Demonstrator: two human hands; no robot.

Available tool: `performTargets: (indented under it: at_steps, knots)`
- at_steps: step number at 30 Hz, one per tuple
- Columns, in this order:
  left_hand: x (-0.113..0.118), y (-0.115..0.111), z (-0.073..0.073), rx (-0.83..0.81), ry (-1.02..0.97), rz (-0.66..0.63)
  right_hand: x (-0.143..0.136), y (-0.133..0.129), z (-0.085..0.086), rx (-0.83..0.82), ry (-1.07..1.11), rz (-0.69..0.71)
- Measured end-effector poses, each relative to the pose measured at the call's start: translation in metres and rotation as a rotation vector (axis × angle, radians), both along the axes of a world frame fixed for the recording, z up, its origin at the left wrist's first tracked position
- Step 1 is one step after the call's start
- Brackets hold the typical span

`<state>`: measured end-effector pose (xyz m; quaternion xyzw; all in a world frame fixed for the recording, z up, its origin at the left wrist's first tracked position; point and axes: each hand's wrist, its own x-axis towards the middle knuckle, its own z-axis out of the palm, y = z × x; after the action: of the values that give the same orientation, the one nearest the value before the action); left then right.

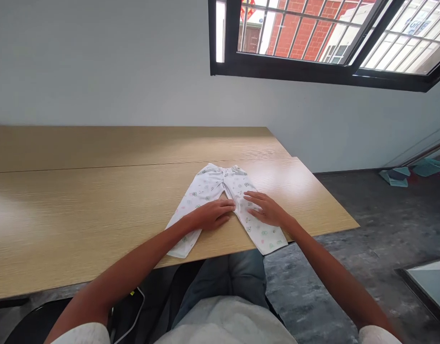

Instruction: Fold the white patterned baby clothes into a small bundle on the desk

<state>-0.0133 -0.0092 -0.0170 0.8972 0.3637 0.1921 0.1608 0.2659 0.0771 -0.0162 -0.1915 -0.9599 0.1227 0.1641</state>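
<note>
A pair of small white trousers with a scattered print lies spread flat on the wooden table, waistband away from me and legs apart toward me. My left hand reaches across the left leg, its fingers stretched out, with the tips at the inner edge of the right leg. On that right leg rests my right hand, fingers spread and flat against the cloth. The hem of the right leg comes to the table's near edge. Part of the left leg is hidden under my left forearm.
The wooden table runs off to the left, with a seam along it and a slanting right end. Behind it stands a grey wall with a barred window. Light-blue objects are on the dark floor at right.
</note>
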Motion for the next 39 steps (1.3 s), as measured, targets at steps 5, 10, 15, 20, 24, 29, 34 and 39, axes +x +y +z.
performTargets:
  at_steps: [5,10,15,20,24,29,34,39]
  knots:
    - [0.0,-0.003,0.002,0.03,-0.005,-0.014,-0.033,0.015,-0.002,0.074,-0.018,0.072]
    - [-0.002,-0.003,0.003,0.072,-0.011,-0.024,-0.044,0.032,0.002,0.116,-0.021,0.199]
    - [-0.006,-0.002,0.002,0.058,-0.004,-0.027,-0.042,0.038,-0.004,0.157,0.033,0.228]
    - [-0.015,-0.001,0.007,-0.028,-0.048,-0.034,-0.037,0.038,-0.003,0.096,0.065,0.198]
    - [-0.018,-0.001,0.01,-0.064,-0.048,-0.033,-0.037,0.034,-0.002,0.013,0.093,0.198]
    - [-0.012,-0.002,0.009,-0.015,-0.009,0.008,-0.035,0.029,-0.002,-0.014,0.035,0.2]
    - [-0.007,-0.005,0.005,0.051,0.03,0.023,-0.024,0.028,0.0,-0.028,-0.012,0.153]
    - [-0.002,-0.012,0.003,0.058,0.117,0.054,-0.019,0.031,-0.005,-0.167,0.142,0.045]
